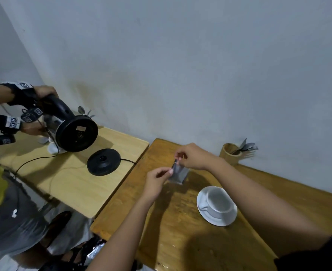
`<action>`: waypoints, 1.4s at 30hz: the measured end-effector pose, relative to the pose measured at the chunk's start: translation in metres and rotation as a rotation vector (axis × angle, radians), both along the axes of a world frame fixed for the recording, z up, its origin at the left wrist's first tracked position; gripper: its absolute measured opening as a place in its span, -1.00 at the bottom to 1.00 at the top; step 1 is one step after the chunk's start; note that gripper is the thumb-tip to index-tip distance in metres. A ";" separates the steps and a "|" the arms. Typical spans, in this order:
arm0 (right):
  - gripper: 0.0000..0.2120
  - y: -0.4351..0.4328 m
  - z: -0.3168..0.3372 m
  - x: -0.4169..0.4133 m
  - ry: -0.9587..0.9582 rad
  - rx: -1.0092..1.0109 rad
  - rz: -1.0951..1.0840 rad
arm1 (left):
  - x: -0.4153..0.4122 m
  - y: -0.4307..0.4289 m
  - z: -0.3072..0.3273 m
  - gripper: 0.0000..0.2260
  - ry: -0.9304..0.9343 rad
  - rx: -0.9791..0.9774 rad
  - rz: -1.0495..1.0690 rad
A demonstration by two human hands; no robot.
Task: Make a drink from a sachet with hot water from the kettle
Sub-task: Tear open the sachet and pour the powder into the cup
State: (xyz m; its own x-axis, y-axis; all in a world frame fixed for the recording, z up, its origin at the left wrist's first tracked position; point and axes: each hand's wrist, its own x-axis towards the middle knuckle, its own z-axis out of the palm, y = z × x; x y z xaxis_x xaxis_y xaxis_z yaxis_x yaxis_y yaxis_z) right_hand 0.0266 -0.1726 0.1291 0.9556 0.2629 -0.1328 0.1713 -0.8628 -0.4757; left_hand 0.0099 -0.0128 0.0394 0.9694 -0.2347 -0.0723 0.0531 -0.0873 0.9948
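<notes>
A small grey sachet [177,174] hangs above the brown table [180,231], pinched at its top edge by both hands. My left hand [157,179] grips the top left corner and my right hand [192,156] grips the top beside it. A white cup [218,202] stands empty on a white saucer [216,220] to the right of the sachet. On the lighter table to the left, another person's hands tilt a black kettle [71,130] over a white cup [52,148]. The kettle's round black base [103,162] lies nearby.
A wooden holder [229,154] with spoons and forks stands against the wall at the back right. A black cord runs from the kettle base across the lighter table [79,184]. Another person sits at the left, their knees near the gap between tables.
</notes>
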 end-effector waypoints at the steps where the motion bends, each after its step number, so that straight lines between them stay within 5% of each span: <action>1: -0.87 -0.001 0.004 -0.001 -0.014 -0.011 0.006 | 0.000 -0.003 0.002 -0.82 0.001 -0.020 0.014; 10: -0.84 -0.001 0.020 -0.005 -0.037 -0.084 0.030 | -0.004 -0.021 0.007 -0.89 0.095 -0.179 0.100; 42: -0.85 -0.018 0.029 -0.014 -0.114 -0.003 -0.076 | 0.007 -0.046 0.054 -0.90 0.132 -0.149 0.053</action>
